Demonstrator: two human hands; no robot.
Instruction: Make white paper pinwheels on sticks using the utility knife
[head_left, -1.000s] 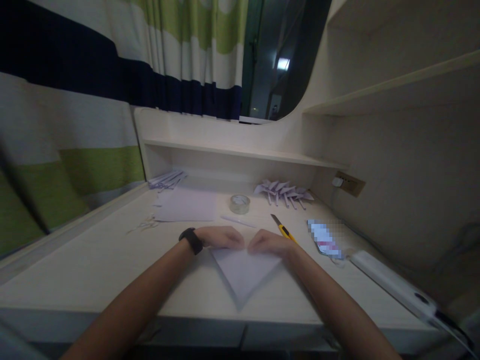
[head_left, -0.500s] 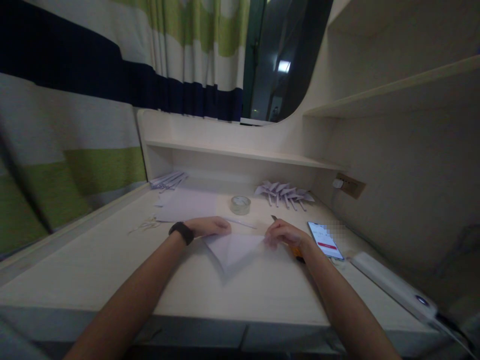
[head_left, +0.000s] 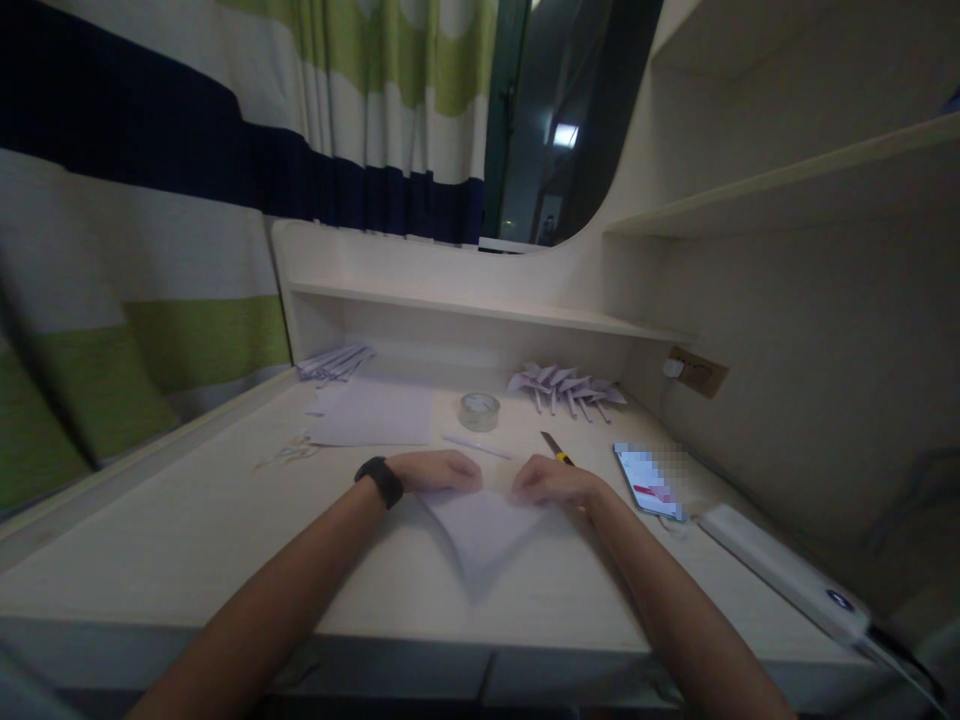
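A pale sheet of paper folded into a triangle lies on the desk with its point toward me. My left hand, with a black band at the wrist, presses flat on the paper's upper left edge. My right hand presses the upper right edge, fingertips close to the left hand's. Both hands lie palm down on the fold line.
Behind the hands lie a yellow utility knife, a white pen, a roll of clear tape, flat paper sheets and a pile of folded paper shapes. A phone and a white power strip lie at right.
Both hands have drawn nearer to me and closer together on the folded paper's top edge, and the triangle now shows longer than half a second ago.
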